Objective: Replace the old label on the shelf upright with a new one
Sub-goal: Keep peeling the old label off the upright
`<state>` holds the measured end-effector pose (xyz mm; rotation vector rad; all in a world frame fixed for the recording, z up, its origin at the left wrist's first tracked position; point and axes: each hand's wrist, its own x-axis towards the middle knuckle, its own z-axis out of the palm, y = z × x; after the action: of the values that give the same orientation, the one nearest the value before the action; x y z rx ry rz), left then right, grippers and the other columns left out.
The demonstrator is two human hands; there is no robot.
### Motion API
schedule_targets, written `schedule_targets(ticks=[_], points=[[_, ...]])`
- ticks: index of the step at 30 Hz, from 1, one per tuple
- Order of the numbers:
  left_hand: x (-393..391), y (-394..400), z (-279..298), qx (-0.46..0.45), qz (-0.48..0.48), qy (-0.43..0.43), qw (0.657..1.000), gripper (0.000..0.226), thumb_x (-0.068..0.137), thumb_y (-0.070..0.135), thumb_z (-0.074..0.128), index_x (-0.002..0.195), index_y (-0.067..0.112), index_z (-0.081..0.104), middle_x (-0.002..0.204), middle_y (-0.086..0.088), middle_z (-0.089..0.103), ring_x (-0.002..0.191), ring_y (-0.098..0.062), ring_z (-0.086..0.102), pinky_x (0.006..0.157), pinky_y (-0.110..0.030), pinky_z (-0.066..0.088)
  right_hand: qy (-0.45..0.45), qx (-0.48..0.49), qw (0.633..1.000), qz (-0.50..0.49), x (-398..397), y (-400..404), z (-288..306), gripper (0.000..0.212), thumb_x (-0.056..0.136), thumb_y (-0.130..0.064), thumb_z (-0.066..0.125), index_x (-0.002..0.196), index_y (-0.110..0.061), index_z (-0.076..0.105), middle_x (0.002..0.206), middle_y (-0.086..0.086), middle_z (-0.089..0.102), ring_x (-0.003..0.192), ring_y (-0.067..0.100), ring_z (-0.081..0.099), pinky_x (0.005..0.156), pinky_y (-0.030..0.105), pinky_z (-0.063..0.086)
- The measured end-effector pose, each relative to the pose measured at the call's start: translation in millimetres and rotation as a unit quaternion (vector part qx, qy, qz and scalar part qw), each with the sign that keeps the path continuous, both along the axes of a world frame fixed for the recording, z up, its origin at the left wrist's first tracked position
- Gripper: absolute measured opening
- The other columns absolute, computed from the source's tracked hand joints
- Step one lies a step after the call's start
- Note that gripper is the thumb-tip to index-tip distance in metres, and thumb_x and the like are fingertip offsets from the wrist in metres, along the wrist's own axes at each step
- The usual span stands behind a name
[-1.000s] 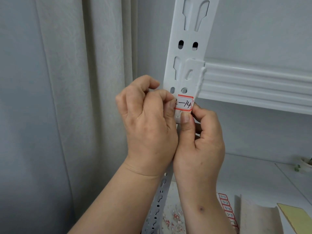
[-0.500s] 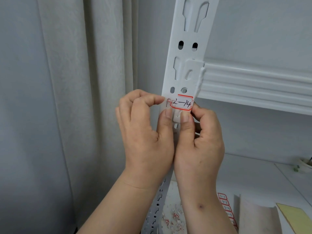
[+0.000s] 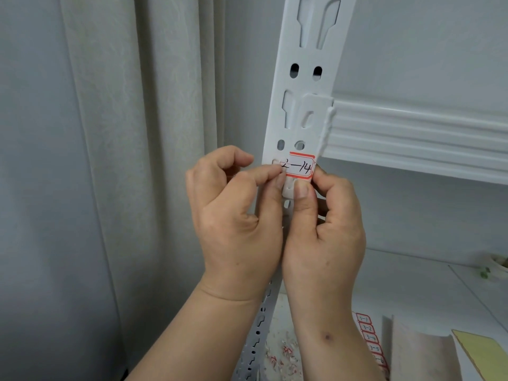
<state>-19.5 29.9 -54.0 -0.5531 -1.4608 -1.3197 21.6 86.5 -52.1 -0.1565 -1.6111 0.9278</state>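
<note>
— Pale grey curtain [image 3: 132, 160] hangs on the left, plain wall behind, and the white shelf upright [image 3: 308, 86] with its punched slots stands right in front of us. See the label [image 3: 300, 168]?

— Red-bordered one, handwritten, ending "–14". It sits on the face of the upright, just below the end of the shelf beam [image 3: 417, 133].

— And the hands?

— Left hand [image 3: 236, 224] is curled, its forefinger and thumb pinching the label's left edge, so part of the writing is hidden. Right hand [image 3: 327, 237] has its thumb pressed up under the label's lower edge and its fingers tucked behind the right side; that grip is closed on the label too.

— Is the label stuck flat?

— I can't tell from here; the fingers cover both ends.

— What's lower down?

— On the lower shelf [image 3: 412, 281], a sheet of red-bordered labels [image 3: 369, 336] numbered 3-1, 3-2 and on. Left of it, torn paper scraps [image 3: 283, 353] with bits of red. At the right edge, a yellow sheet [image 3: 483, 350], and a roll of tape [image 3: 499, 266] further back.
</note>
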Motion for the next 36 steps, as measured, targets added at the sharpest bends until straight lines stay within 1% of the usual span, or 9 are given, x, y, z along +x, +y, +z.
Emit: schedule_targets(ticks=[5,12,17,21,24,27,29,32,36], points=[[4,1,4,0.041,-0.078,-0.042,0.995,0.006,0.083,0.009,0.075,0.087,0.012,0.075,0.101,0.003,0.048,0.101,-0.023,0.054,0.090,-0.021,0.043,0.000,-0.013,1.000,0.009,0,-2,0,0.019,0.093,-0.028,0.053,0.106,-0.020,0.064,0.099,-0.010,0.065,0.087,0.006,0.061,0.071,0.006,0.041],[4,-3,10,0.020,-0.104,-0.069,0.992,0.005,0.082,0.013,0.074,0.086,0.017,0.073,0.097,0.018,0.046,0.097,-0.018,0.055,0.087,-0.022,0.046,0.005,-0.025,1.000,-0.001,-1,-4,0,0.017,0.093,-0.027,0.053,0.104,-0.021,0.064,0.097,-0.010,0.065,0.087,0.008,0.062,0.070,0.009,0.044],[5,-3,5,-0.014,-0.112,-0.081,0.990,0.006,0.083,0.012,0.074,0.083,0.017,0.072,0.099,0.018,0.045,0.097,-0.021,0.055,0.084,-0.023,0.048,-0.005,-0.035,0.999,0.004,0,-4,0,0.015,0.092,-0.029,0.053,0.104,-0.025,0.062,0.098,-0.009,0.066,0.087,0.006,0.062,0.069,0.005,0.042],[12,-4,-2,0.014,-0.146,-0.126,0.981,0.013,0.084,0.011,0.071,0.086,0.022,0.066,0.100,0.010,0.050,0.099,-0.006,0.054,0.084,-0.009,0.043,-0.019,-0.022,1.000,0.009,2,-3,2,0.013,0.092,-0.030,0.052,0.102,-0.033,0.060,0.098,-0.013,0.065,0.088,0.004,0.062,0.070,0.006,0.043],[18,-3,-1,0.052,-0.171,-0.148,0.973,0.017,0.083,0.014,0.070,0.089,0.028,0.062,0.103,0.002,0.056,0.101,-0.010,0.058,0.088,-0.014,0.046,-0.020,-0.011,1.000,0.003,2,-1,2,0.017,0.092,-0.030,0.052,0.104,-0.027,0.063,0.097,-0.012,0.065,0.087,0.005,0.062,0.070,0.007,0.043],[18,-2,5,0.058,-0.171,-0.157,0.971,0.023,0.082,0.017,0.070,0.090,0.035,0.059,0.102,0.008,0.058,0.099,-0.011,0.060,0.087,-0.016,0.047,-0.020,-0.007,1.000,0.002,2,0,1,0.019,0.092,-0.030,0.052,0.106,-0.024,0.063,0.098,-0.010,0.065,0.086,0.006,0.062,0.069,0.006,0.042],[16,-2,8,0.047,-0.151,-0.145,0.977,0.024,0.083,0.013,0.073,0.090,0.033,0.061,0.100,0.007,0.059,0.098,-0.007,0.059,0.087,-0.015,0.047,-0.019,-0.007,1.000,0.003,2,0,1,0.018,0.093,-0.030,0.052,0.106,-0.024,0.063,0.098,-0.011,0.065,0.086,0.006,0.061,0.070,0.006,0.042],[13,-1,7,0.038,-0.109,-0.115,0.987,0.017,0.082,0.007,0.076,0.089,0.021,0.070,0.096,0.003,0.057,0.093,-0.001,0.055,0.085,-0.010,0.044,-0.011,-0.008,1.000,0.004,1,-1,1,0.018,0.093,-0.028,0.052,0.106,-0.022,0.064,0.098,-0.010,0.065,0.086,0.007,0.061,0.070,0.006,0.042],[11,4,8,0.061,-0.095,-0.114,0.987,0.008,0.083,0.010,0.075,0.085,0.017,0.071,0.094,0.009,0.052,0.089,-0.003,0.053,0.083,-0.008,0.043,-0.006,-0.011,1.000,0.006,0,0,1,0.017,0.093,-0.029,0.053,0.105,-0.022,0.064,0.098,-0.010,0.065,0.088,0.010,0.063,0.073,0.015,0.046]])
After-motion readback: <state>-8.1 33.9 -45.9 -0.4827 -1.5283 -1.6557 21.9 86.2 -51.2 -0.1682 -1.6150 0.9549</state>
